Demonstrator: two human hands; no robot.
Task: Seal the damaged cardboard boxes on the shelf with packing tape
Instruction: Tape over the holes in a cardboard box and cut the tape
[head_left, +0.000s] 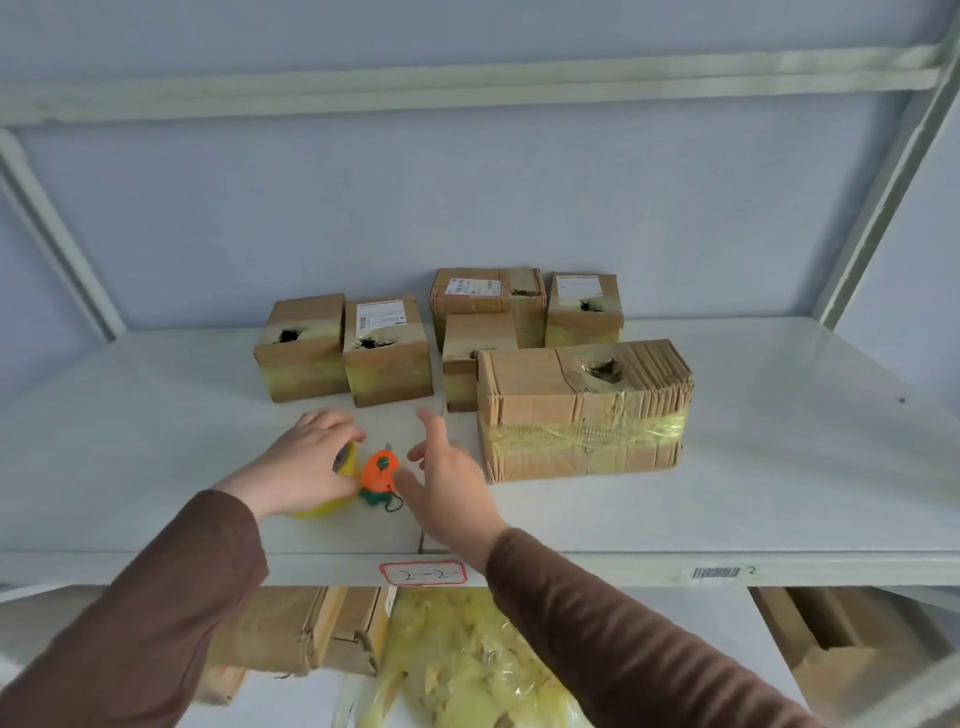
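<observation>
Sleeves fill my lower view, both brown, reaching up from about 7 and 5 o'clock toward the front of the shelf (779, 467). My left hand (301, 467) lies over the yellow tape roll (347, 461), fingers curled round its top so that I judge it gripped, though most of the roll is hidden under the palm. Just beside it, toward 3 o'clock, sits a small orange cutter (380, 470) with a green tail and cord, touching or nearly touching the roll; I cannot tell which. My right hand (447, 470) hovers on the far side of the cutter, fingers spread wide and straight, holding nothing. Farther back at about 2 o'clock from the hands lies the big box (582, 410), banded with yellowish tape round its lower half yet with a torn hole open on top. Behind it, toward 12 o'clock, stand five smaller boxes: the pair on the left (345, 351) side by side, each with a dark hole in the top, then a low one (475, 343) tucked against the big box, and two with labels (530, 301) at the rear, both torn as well. As I read it, sealing has hardly begun: every hole I can see is uncovered, so all six boxes remain, and picking up tape and cutter is the step in hand.
</observation>
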